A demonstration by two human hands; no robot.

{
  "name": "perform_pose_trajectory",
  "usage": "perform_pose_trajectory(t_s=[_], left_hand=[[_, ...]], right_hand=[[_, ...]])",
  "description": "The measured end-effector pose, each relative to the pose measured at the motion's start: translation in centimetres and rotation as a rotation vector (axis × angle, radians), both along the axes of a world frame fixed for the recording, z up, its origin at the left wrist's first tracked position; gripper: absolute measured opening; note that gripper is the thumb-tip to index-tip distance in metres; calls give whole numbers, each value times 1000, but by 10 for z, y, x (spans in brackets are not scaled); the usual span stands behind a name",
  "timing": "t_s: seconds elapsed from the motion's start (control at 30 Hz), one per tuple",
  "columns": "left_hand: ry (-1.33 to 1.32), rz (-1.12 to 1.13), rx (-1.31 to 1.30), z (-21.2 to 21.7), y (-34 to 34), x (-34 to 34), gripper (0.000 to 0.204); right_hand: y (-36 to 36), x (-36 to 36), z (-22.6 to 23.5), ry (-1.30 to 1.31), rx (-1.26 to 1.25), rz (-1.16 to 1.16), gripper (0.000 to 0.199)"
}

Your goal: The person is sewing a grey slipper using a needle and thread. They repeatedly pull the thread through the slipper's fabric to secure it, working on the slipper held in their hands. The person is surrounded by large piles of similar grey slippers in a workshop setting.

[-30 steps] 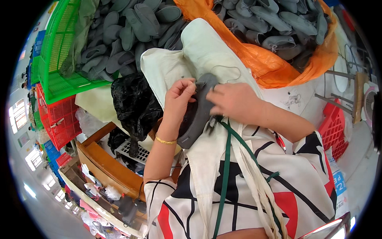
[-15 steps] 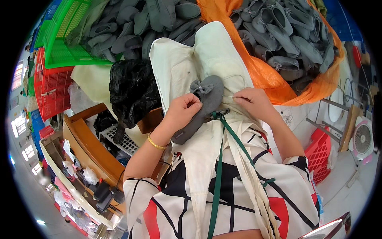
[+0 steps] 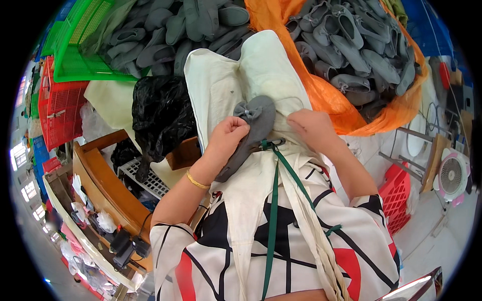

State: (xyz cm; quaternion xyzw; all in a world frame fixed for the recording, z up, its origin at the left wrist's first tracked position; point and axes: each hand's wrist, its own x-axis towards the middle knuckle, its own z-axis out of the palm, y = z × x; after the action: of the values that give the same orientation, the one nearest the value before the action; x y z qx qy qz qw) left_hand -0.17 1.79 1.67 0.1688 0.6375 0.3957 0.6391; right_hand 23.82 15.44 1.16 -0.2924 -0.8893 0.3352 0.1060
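Slipper now flat on the apron, right hand off it.

My left hand (image 3: 228,135) pinches the grey slipper (image 3: 251,133) at its bow, fingers closed on it; my right hand (image 3: 311,125), which gripped it a second ago, rests loosely curled just beside, holding nothing I can see.

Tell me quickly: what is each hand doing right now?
Left hand: closed, pinching the grey slipper.
Right hand: lying on the cream cloth; grip cannot be told.

Your left hand (image 3: 228,134) is curled into a loose fist, fingers pinched tight; your right hand (image 3: 312,125) lies flat, palm down, forearms angled inward.
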Motion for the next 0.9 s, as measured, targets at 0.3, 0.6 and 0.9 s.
perform_pose_trajectory(t_s=[0.3,0.6,0.9], left_hand=[[-354,263,119,22,-1,32,25],[45,10,359,18,-15,5,27],[54,-38,308,38,-10,18,20]], right_hand=[[67,93,11,1042,-1259,-883,15],[79,130,2,1017,-620,-960,18],[-20,-37,33,209,-553,-238,37]])
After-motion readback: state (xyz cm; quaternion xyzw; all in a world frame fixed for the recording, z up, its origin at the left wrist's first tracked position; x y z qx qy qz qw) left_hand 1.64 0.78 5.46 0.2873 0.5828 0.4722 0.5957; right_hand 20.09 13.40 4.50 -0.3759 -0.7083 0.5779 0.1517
